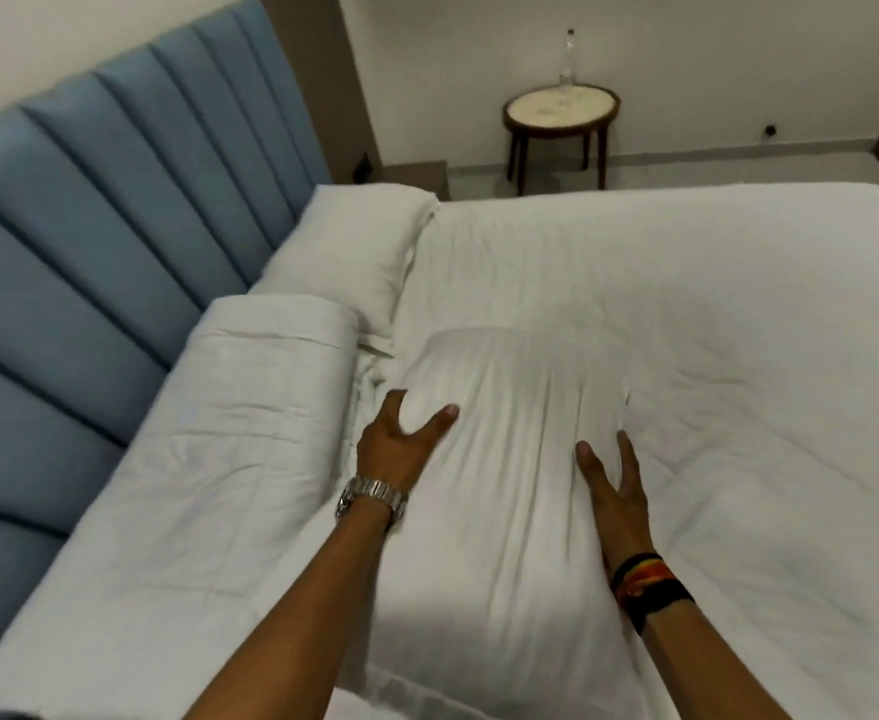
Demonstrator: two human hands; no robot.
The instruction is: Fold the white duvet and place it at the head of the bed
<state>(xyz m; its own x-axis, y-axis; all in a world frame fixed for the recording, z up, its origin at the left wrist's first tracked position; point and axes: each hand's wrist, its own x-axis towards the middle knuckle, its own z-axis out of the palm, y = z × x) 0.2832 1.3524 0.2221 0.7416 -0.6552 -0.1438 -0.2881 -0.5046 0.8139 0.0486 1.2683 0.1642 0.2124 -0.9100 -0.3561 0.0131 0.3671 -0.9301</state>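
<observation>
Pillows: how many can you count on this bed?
2. One pillow lies by the blue headboard; the other pillow sits between the left hand and right hand. Bedding may hide more.

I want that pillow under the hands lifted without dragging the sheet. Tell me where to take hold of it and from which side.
Take the pillow by its two long side edges, one hand per edge, coming in from the near end. The left hand and right hand already flank it, fingers spread. It lies lengthwise away from the person, soft and puffed, so a grip pinching both sides probably lifts it evenly.
</observation>
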